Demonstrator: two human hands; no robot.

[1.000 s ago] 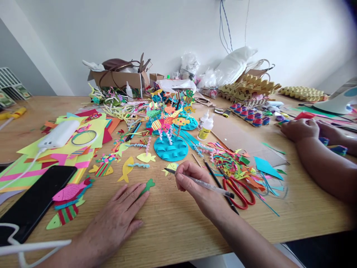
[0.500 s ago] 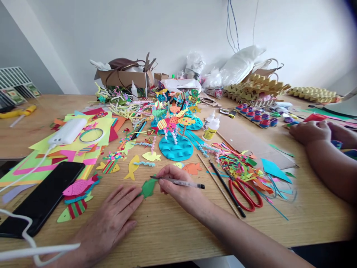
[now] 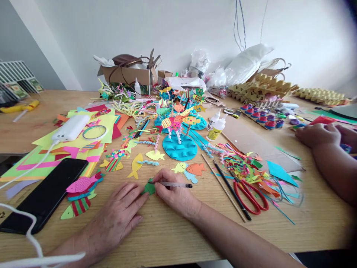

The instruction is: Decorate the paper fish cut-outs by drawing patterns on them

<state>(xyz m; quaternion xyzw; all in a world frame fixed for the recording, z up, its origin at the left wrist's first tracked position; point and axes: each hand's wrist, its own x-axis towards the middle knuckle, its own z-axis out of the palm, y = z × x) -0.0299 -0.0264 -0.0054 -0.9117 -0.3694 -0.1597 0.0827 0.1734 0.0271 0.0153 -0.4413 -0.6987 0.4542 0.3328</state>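
Note:
A small green paper fish (image 3: 150,188) lies on the wooden table between my two hands. My left hand (image 3: 118,214) rests flat, palm down, with its fingertips on the fish's left end. My right hand (image 3: 174,193) grips a pen (image 3: 177,184) with a clear barrel and dark cap end, its tip on the green fish. The fish's right end is hidden under my right fingers. Just beyond lie a yellow paper fish (image 3: 135,166) with a blue curled pipe cleaner and an orange paper fish (image 3: 196,169).
A blue egg-carton base (image 3: 180,147) with paper fish stands ahead. Red-handled scissors (image 3: 251,197), a paintbrush (image 3: 232,191) and paper scraps lie right. A phone (image 3: 44,195) and decorated fish (image 3: 83,184) lie left. Glue bottles (image 3: 215,129) stand behind. Another person's hands (image 3: 319,134) work at far right.
My right hand has shifted slightly left over the green fish, covering more of it, and the pen lies flatter. A light blue paper piece by the orange fish is now uncovered. The view has shifted slightly.

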